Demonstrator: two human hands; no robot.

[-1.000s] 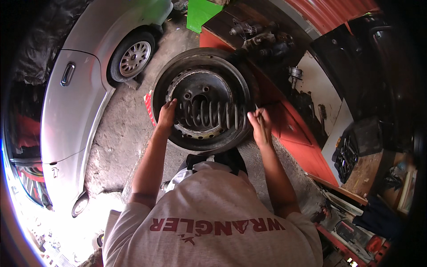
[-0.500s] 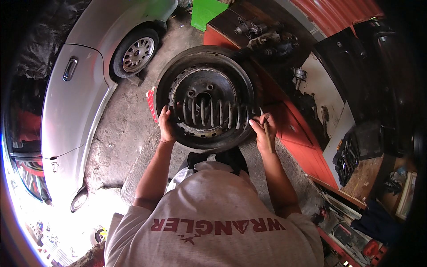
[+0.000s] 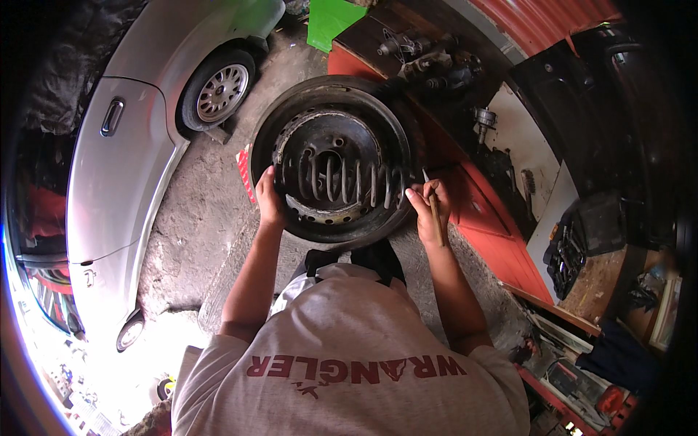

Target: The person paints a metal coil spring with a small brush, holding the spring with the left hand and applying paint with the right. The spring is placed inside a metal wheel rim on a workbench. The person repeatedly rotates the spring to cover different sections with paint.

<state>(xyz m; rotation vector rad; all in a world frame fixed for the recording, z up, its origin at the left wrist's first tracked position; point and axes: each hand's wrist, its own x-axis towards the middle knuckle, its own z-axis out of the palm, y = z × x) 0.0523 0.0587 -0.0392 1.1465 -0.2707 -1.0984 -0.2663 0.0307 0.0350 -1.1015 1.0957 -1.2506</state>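
Note:
A dark metal coil spring (image 3: 343, 182) lies crosswise in front of me, held level between both hands over a black steel wheel rim (image 3: 327, 231). My left hand (image 3: 270, 202) is closed around its left end, thumb upward. At the opposite end, the thumb and fingers of my right hand (image 3: 429, 209) pinch the last coil. That same hand also grips a slim tan stick-like tool (image 3: 436, 218) with a thin pointed tip; its exact kind I cannot make out. The rim's bolt holes and centre opening show behind the coils.
A silver car (image 3: 120, 167) stands on the left, its front wheel (image 3: 222, 93) turned out. Along the right runs a red cabinet (image 3: 483, 225) topped with greasy machine parts (image 3: 436, 62). Beside them are a wire brush (image 3: 528, 190) and a black tool tray (image 3: 567, 254).
The spring has turned slightly in my hands, and its coils now show at a different slant. Both hands keep their hold; the whole view has shifted a little.

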